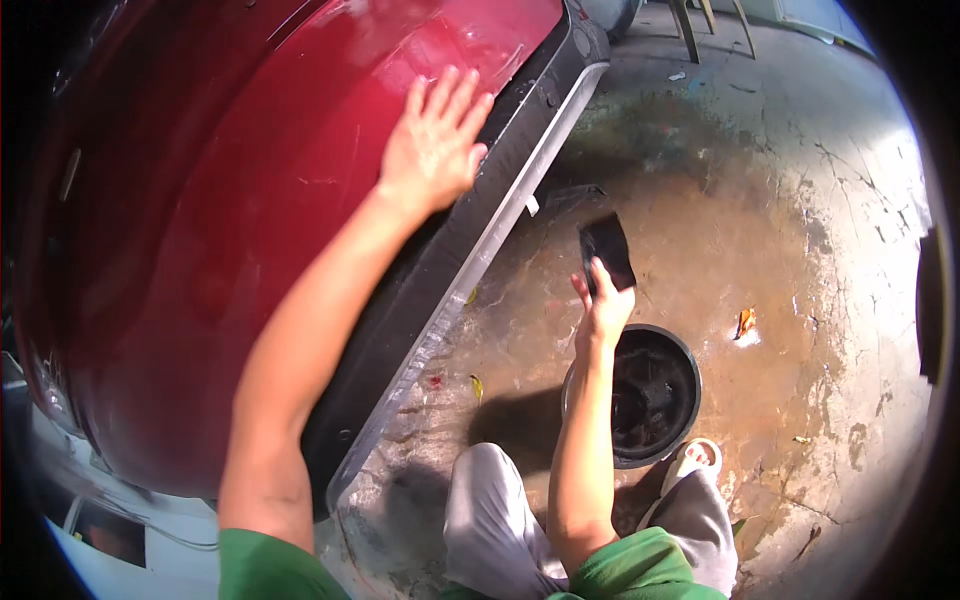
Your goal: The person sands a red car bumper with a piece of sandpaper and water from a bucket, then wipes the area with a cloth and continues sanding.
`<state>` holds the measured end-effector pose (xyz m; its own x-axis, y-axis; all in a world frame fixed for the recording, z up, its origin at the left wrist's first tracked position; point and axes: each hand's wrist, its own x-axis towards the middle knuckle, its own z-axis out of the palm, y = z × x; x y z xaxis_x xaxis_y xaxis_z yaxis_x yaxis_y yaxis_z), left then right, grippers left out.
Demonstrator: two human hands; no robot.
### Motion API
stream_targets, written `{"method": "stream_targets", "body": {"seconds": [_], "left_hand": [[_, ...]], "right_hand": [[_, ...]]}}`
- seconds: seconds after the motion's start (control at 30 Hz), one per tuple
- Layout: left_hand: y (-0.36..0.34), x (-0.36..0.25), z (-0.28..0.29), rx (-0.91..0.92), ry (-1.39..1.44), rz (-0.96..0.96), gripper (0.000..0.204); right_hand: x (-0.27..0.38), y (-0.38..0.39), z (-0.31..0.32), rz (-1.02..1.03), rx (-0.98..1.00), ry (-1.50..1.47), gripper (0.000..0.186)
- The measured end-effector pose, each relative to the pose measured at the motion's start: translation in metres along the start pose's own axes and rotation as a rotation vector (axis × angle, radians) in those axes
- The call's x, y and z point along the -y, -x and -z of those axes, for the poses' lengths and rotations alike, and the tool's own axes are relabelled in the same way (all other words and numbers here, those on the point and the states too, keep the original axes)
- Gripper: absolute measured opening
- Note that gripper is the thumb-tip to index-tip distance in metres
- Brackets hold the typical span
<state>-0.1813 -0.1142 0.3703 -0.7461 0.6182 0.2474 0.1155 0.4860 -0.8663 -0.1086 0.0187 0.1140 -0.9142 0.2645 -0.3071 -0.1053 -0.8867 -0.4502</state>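
My left hand (435, 145) lies flat with its fingers spread on the wet red car panel (260, 220), close to the black lower trim (510, 150). Scratches and wet patches show on the paint above the fingertips. To the right, over the floor, my right hand (606, 308) grips a thin black rectangular sheet (609, 248), probably sandpaper, with the thumb on its face. Below that hand stands a round black bucket (692, 380), partly hidden by my right forearm. Its inside is dark.
A pale strip (440, 315) runs along the trim's lower edge. The concrete floor (790, 230) is stained and partly wet. A dry orange leaf (745, 322) lies right of the bucket. Chair legs (686, 32) stand at the far edge. My sandalled foot (704, 455) is beside the bucket.
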Motion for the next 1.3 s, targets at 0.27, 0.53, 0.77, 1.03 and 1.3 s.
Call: {"method": "stream_targets", "body": {"seconds": [0.27, 0.53, 0.77, 1.03, 1.3], "left_hand": [[0.123, -0.257, -0.004, 0.342, 1.654, 0.129, 0.032], [0.188, -0.515, 0.016, 0.990, 1.528, 0.271, 0.059], [0.184, -0.423, -0.021, 1.121, 1.910, 0.520, 0.043], [0.162, -0.351, 0.022, 0.649, 2.826, 0.976, 0.070], [0.126, -0.260, 0.027, 0.176, 2.275, 0.915, 0.032]], "right_hand": [[-0.113, -0.041, 0.234, -0.360, -0.569, 0.130, 0.012], [-0.081, -0.092, 0.413, -0.214, -0.782, 0.517, 0.044], [-0.016, -0.014, 0.288, -0.267, -0.568, 0.869, 0.036], [-0.037, 0.008, 0.218, -0.016, -0.169, 0.353, 0.019], [-0.026, -0.010, 0.144, 0.131, -0.237, 0.411, 0.027]]}}
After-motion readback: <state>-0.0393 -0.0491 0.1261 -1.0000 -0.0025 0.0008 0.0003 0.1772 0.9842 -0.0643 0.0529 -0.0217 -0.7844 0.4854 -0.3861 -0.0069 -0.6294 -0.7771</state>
